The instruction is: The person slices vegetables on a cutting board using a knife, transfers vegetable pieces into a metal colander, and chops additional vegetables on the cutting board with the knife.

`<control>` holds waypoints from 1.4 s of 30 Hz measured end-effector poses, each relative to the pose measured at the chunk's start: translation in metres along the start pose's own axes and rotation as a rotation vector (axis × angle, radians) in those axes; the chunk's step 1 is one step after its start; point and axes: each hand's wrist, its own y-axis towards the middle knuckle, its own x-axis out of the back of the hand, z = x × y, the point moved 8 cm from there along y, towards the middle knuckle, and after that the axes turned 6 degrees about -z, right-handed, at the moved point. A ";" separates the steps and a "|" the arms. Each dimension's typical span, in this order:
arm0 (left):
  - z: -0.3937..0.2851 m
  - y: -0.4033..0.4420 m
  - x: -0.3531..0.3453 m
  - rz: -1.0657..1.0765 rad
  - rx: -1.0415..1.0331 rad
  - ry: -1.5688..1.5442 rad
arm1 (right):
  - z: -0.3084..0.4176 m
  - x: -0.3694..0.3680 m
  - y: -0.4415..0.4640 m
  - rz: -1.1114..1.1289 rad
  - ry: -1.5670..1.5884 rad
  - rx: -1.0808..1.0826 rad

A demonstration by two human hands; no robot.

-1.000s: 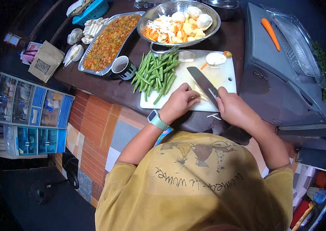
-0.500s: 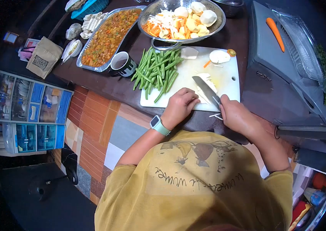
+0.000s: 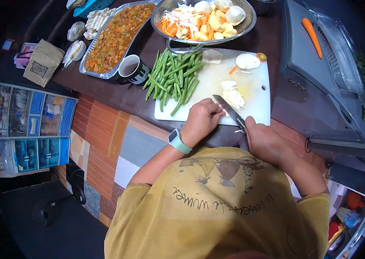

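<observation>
In the head view my right hand (image 3: pixel 262 137) grips the handle of a kitchen knife (image 3: pixel 227 107), its blade pointing up and left over the near part of a white cutting board (image 3: pixel 256 97). My left hand (image 3: pixel 202 117), wearing a watch, has its fingers pinched together just left of the blade. A bit of white vegetable (image 3: pixel 225 114) shows at those fingertips, mostly hidden. Beyond the blade lies a small heap of white vegetable strips (image 3: pixel 233 96). Green beans (image 3: pixel 176 77) are piled on the board's left side. A peeled white chunk (image 3: pixel 247 61) and a carrot end (image 3: pixel 261 56) lie at the far right.
Behind the board stands a metal colander (image 3: pixel 251 23) of cut vegetables. To the left are a patterned mug (image 3: pixel 133 69) and a foil tray (image 3: pixel 83 69) of stew. A grey cooler (image 3: pixel 294 64) at the right bears a carrot (image 3: pixel 311 38) and a clear plastic tray (image 3: pixel 335 52).
The knife has come down and left, closer to my left fingertips. White strips now sit heaped beyond the blade. My right hand has lowered slightly, and the view has shifted a little.
</observation>
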 end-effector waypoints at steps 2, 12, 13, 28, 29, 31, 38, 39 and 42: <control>0.000 0.000 0.000 -0.008 0.022 -0.025 | 0.003 0.001 0.001 -0.001 -0.003 0.017; 0.005 -0.004 0.002 -0.056 0.070 -0.027 | 0.004 0.002 0.013 -0.028 -0.035 0.063; 0.004 -0.004 0.002 -0.062 0.072 -0.029 | 0.005 0.002 0.006 -0.019 -0.035 0.059; 0.006 -0.006 0.004 -0.103 0.094 -0.041 | 0.003 0.005 0.021 -0.012 0.005 0.045; 0.005 -0.007 0.003 -0.096 0.095 -0.032 | 0.003 0.006 0.014 0.008 -0.025 0.072; 0.006 -0.007 0.001 -0.084 0.098 -0.042 | 0.003 0.006 0.009 0.017 -0.059 0.093; 0.007 -0.009 0.000 -0.098 0.087 -0.026 | -0.002 -0.014 0.042 -0.036 0.007 0.087; 0.007 -0.009 0.000 -0.103 0.084 -0.024 | 0.001 -0.013 0.044 -0.046 0.016 0.110; 0.009 -0.010 0.003 -0.121 0.084 -0.047 | -0.003 -0.006 0.035 -0.007 -0.016 0.039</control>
